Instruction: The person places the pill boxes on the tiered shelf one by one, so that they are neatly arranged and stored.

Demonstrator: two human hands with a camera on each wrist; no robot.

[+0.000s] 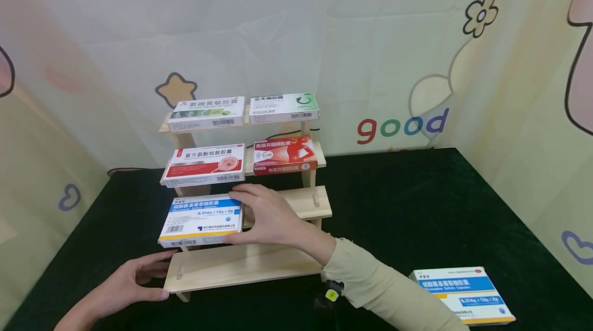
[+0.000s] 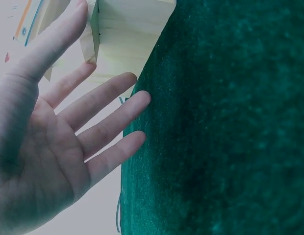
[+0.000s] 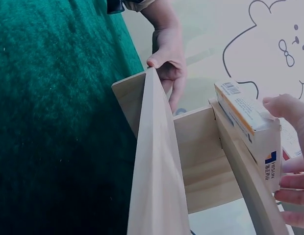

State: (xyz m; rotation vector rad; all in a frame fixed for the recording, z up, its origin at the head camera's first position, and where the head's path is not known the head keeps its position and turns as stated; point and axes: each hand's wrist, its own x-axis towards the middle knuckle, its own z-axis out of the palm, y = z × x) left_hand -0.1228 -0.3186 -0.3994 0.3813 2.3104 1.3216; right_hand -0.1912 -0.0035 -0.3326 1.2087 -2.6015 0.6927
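A stepped wooden rack (image 1: 245,266) stands on the dark cloth. My right hand (image 1: 273,218) grips the right end of a white-and-blue medicine box (image 1: 201,220), thumb at its front edge and fingers at the back. The box lies at the left of the second tier from the bottom; its printed end (image 3: 271,164) shows in the right wrist view. At the left end of the lowest plank, my left hand (image 1: 122,284) pinches the wood between thumb and index finger. The other fingers of that hand (image 2: 49,147) extend loosely in the left wrist view.
Higher up sit a red-and-white box (image 1: 206,165), a red box (image 1: 284,155), a white-and-green box (image 1: 207,114) and another green-marked box (image 1: 283,108). A similar blue-and-white box (image 1: 477,297) lies on the cloth (image 1: 394,207) at right, partly behind my sleeve. A printed curtain (image 1: 287,53) hangs behind.
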